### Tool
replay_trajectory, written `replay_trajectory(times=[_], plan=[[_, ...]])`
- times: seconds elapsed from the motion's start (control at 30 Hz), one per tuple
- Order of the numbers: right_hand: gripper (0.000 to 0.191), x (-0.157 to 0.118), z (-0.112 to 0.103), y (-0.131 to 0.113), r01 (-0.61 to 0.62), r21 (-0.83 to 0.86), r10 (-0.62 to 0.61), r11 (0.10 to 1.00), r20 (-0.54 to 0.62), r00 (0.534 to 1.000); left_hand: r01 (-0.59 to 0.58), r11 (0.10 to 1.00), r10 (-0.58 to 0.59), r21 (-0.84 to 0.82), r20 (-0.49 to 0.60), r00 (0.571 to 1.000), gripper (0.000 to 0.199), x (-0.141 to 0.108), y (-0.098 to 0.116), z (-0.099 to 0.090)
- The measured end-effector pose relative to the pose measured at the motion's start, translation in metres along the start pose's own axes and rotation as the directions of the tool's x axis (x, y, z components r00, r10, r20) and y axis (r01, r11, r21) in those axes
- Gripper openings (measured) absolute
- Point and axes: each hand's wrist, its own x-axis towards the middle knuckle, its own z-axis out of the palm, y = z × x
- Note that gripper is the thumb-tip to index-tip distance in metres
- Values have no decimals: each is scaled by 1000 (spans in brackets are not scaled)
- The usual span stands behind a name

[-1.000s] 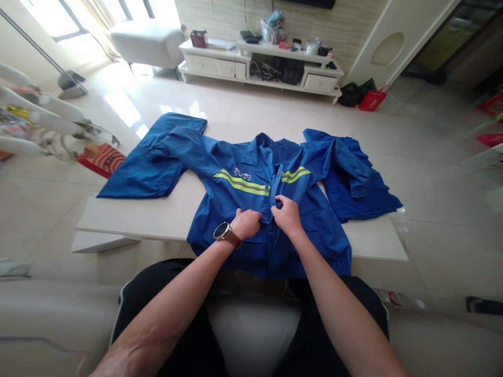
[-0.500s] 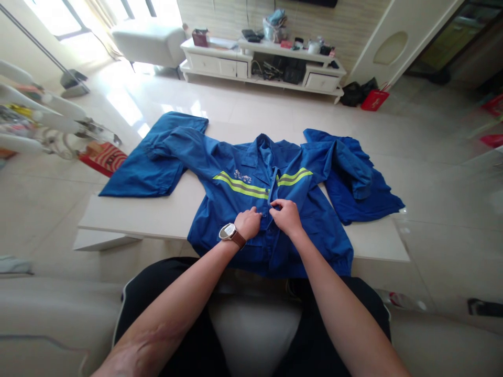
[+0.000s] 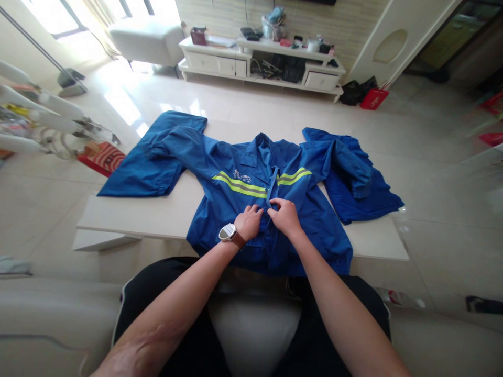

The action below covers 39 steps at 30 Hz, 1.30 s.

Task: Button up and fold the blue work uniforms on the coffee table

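A blue work jacket (image 3: 236, 152) with yellow-and-grey reflective strips lies front up, its collar away from me and its hem over the table's near edge. My left hand (image 3: 249, 222), with a watch (image 3: 227, 232) on the wrist, rests on the front left of the opening, fingers curled at the button edge. My right hand (image 3: 285, 215) pinches the front flap's edge just below the strip. Both hands are close together, a small gap between them. The button under my fingers is hidden.
Folded blue garments lie at the left (image 3: 137, 167) and right (image 3: 353, 204) of the white table (image 3: 129, 214). Beyond are a low white cabinet (image 3: 220, 64), a grey stool (image 3: 147, 42) and a red bag (image 3: 374, 98). A plastic bottle (image 3: 401, 298) lies at lower right.
My right fingers have shifted slightly left along the flap's edge, and my left fingers have moved up a little towards them. The jacket lies as before.
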Motion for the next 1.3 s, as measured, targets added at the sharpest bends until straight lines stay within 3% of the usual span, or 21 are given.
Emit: replay_trajectory(times=[0.07,0.17,0.3,0.7,0.87,1.07,1.2,1.3], plan=[[36,0,0,0,-5,23,5,1000,-11,1000,-7,1000,7,-6,21,1000,54,0,-2,1],[37,1,1,0,-47,53,49,997,-24,999,-16,1000,16,-5,55,998,43,1,-4,1],[35,2,1,1,-66,67,68,996,-20,997,-14,1000,14,20,11,1000,33,0,-2,-1],[30,1,0,3,-40,14,40,999,25,999,22,998,-25,-63,-40,999,34,5,8,3],[34,6,2,13,-131,230,123,964,46,991,60,985,-72,-164,-67,995,30,18,6,9],[40,9,-3,12,-241,572,245,784,71,967,64,939,-106,-339,-105,989,9,34,1,18],[39,7,-10,7,-284,619,310,733,68,948,86,891,-186,-446,-187,964,5,37,3,6],[37,6,-13,5,-269,632,293,727,69,954,35,831,-213,-555,-259,942,5,34,5,-11]])
